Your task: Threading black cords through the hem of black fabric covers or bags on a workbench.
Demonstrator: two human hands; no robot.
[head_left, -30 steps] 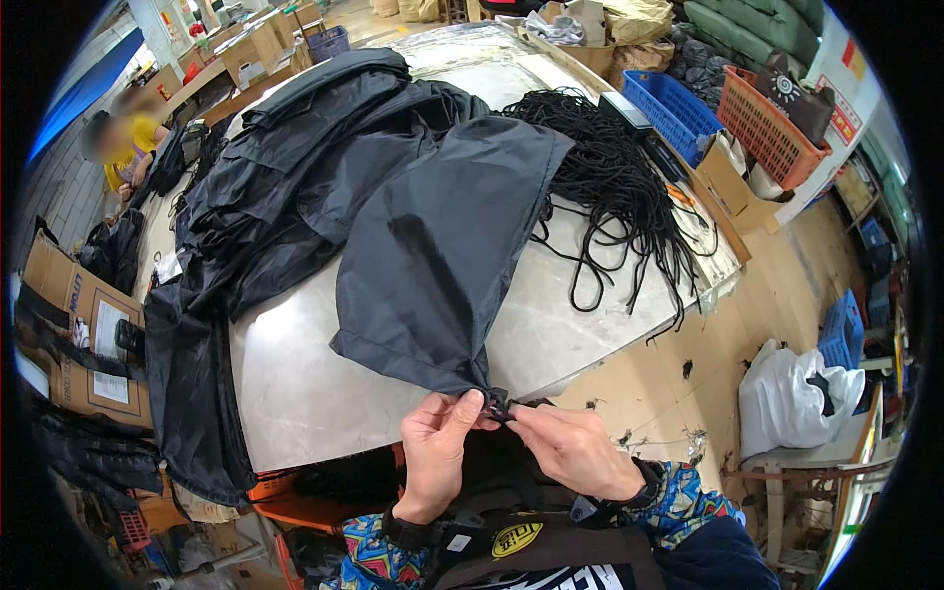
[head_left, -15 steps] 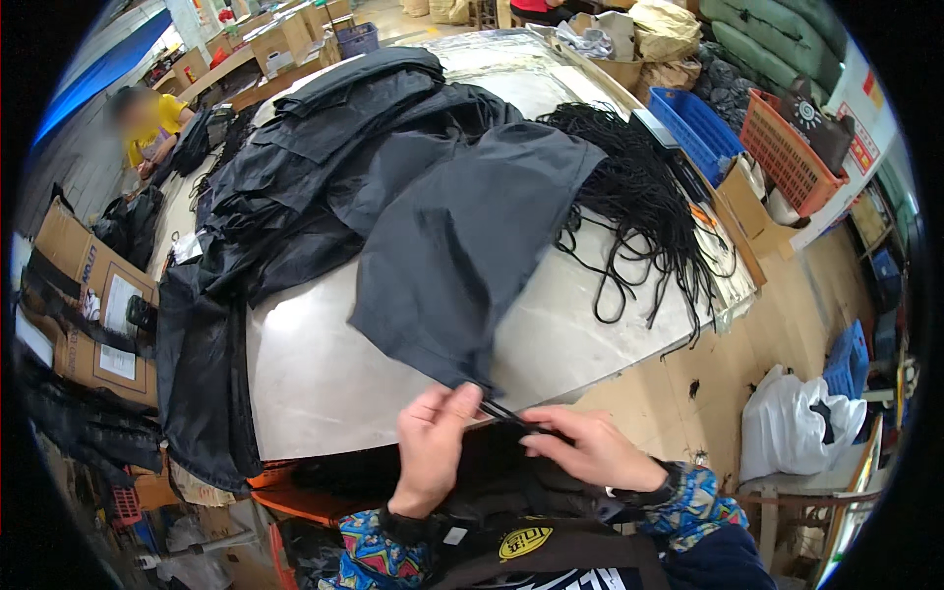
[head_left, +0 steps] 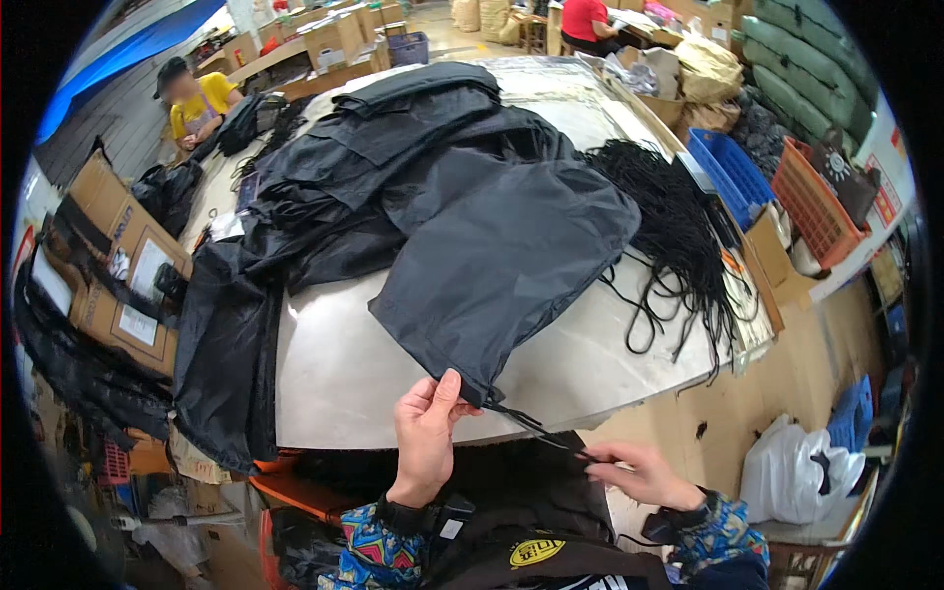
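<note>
A flat black drawstring bag (head_left: 501, 261) lies across the near part of a pale table (head_left: 344, 383), its narrow corner hanging over the front edge. My left hand (head_left: 428, 433) pinches that corner between thumb and fingers. From the corner a doubled black cord (head_left: 531, 423) runs taut to the right. My right hand (head_left: 644, 474), lower and away from the bag, is closed on the cord's end. Behind the bag, a pile of black fabric (head_left: 344, 167) spreads over the table. A tangled bundle of black cords (head_left: 669, 236) rests on the table's right side.
To the right stand a blue crate (head_left: 728, 172) and an orange basket (head_left: 816, 202). A white plastic bag (head_left: 796, 467) sits at lower right. Cardboard boxes (head_left: 133, 265) stand left. Someone in yellow (head_left: 202, 103) handles black fabric at far left; another person in red (head_left: 587, 22) sits behind.
My right hand has drawn away to the right and down, and a longer stretch of cord shows between the hands. My left hand still grips the bag's corner. The whole view has shifted slightly.
</note>
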